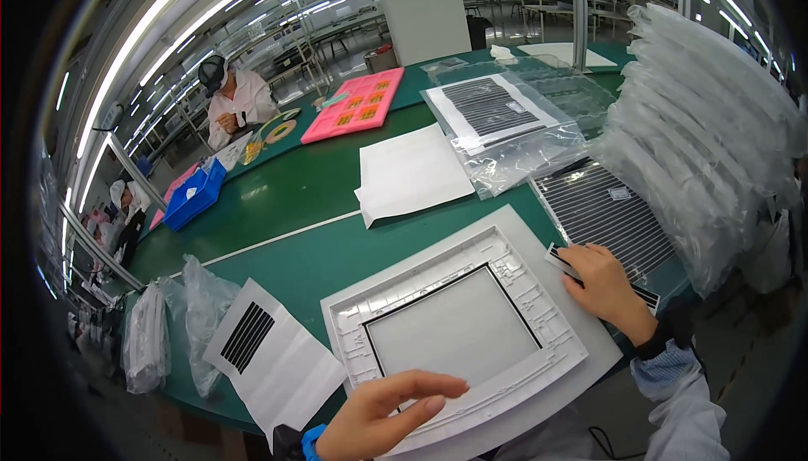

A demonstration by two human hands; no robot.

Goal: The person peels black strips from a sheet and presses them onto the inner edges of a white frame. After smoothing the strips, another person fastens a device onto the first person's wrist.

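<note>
A white plastic frame (551,319) lies before me on a pale board (599,350); a thin black border runs round its window. Over the frame's near edge hovers my left hand (391,415), fingers stretched out, thumb apart, holding nothing. Beyond the frame's right side, my right hand (608,286) is closed on a narrow flat strip (562,261), pale with a dark band. A similar strip end (646,299) shows past that hand; whether both are one piece I cannot tell. Close by is a sheet of black strips (602,213).
Left of the frame lies white paper with black strips (282,364), beside clear plastic bags (147,339). Blank white paper (412,176) and a bagged striped sheet (497,111) lie farther back. Wrapped items (699,124) pile high at right. A pink tray (353,106), blue bin (195,196) and co-worker (240,103) are beyond.
</note>
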